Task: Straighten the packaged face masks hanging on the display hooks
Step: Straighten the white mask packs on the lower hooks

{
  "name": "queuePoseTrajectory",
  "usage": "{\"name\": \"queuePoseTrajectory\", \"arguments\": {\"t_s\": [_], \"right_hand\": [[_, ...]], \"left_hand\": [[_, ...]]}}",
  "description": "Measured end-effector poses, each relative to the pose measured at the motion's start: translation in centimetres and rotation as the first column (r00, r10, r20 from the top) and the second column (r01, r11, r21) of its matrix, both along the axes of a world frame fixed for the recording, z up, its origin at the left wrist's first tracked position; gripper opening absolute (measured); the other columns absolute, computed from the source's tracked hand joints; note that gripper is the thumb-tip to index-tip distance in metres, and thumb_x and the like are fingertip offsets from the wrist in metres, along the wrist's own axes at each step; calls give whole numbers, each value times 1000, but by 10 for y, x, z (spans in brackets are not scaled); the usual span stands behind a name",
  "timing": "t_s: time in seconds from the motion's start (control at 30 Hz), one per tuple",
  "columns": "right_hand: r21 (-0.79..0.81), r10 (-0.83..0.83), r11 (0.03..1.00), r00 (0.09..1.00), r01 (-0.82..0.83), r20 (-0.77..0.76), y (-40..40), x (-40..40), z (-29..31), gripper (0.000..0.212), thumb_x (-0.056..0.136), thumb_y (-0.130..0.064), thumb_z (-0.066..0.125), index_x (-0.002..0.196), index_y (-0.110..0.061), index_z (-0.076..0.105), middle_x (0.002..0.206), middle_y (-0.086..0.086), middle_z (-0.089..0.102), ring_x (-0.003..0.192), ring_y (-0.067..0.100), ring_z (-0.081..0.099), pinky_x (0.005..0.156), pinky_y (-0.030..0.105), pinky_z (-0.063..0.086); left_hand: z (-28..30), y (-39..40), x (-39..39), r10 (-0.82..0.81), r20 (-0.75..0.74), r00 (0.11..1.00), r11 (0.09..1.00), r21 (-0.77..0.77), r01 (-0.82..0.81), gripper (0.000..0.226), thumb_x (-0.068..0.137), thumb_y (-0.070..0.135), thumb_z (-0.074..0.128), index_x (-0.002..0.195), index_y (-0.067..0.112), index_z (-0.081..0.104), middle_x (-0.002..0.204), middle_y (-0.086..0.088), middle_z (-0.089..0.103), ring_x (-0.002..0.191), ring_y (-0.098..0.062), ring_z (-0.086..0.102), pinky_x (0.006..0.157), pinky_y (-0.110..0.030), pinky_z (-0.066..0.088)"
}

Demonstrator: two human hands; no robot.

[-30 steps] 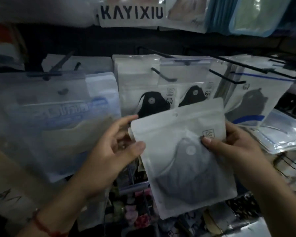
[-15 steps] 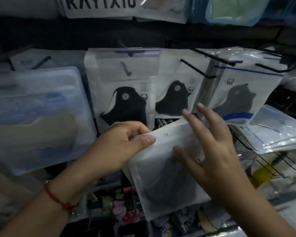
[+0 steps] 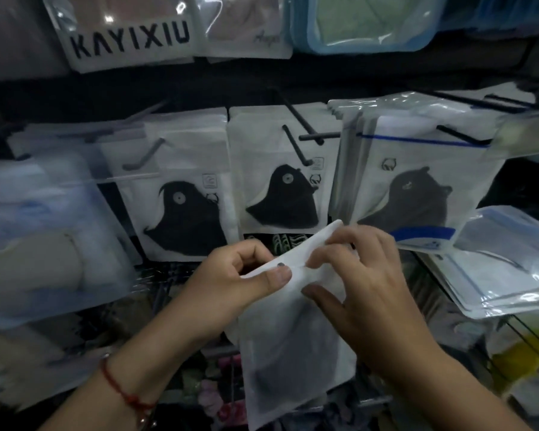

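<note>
Both hands hold one white mask packet point(image 3: 293, 346) low in the middle, in front of the display. The left hand point(image 3: 231, 287) pinches its top edge beside the hang hole, thumb on the near face. The right hand point(image 3: 361, 293) grips the top right part, fingers curled over the edge. Behind, mask packets point(image 3: 280, 194) hang on black hooks point(image 3: 296, 147).

I see a white card sign lettered KAYIXIU point(image 3: 130, 42) at the top. Right of that sign hangs a blue-edged clear pouch holding green cloth point(image 3: 361, 23). Far below it, small pink flower-shaped trinkets point(image 3: 212, 396) sit blurred.
</note>
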State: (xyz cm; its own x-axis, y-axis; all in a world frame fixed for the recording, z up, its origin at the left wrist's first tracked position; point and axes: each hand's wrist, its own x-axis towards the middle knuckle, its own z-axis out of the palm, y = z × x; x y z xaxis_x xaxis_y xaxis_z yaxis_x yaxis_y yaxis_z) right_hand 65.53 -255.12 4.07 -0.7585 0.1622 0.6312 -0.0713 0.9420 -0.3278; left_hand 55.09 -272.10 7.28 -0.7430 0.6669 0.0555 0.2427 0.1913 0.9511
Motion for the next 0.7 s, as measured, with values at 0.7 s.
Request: {"name": "queuePoseTrajectory", "arguments": {"t_s": [0.7], "right_hand": [[255,286,930,957,-266,-47,56,-6,37,23,92,-32,52,95,-26,74,150,0,44,144,20,33,115,33,25]], "left_hand": [[51,13,-9,134,-800,585,990,84,-113,32,98,23,60,128,33,64,96,17,64,87,-9,62,70,-14,44]]}}
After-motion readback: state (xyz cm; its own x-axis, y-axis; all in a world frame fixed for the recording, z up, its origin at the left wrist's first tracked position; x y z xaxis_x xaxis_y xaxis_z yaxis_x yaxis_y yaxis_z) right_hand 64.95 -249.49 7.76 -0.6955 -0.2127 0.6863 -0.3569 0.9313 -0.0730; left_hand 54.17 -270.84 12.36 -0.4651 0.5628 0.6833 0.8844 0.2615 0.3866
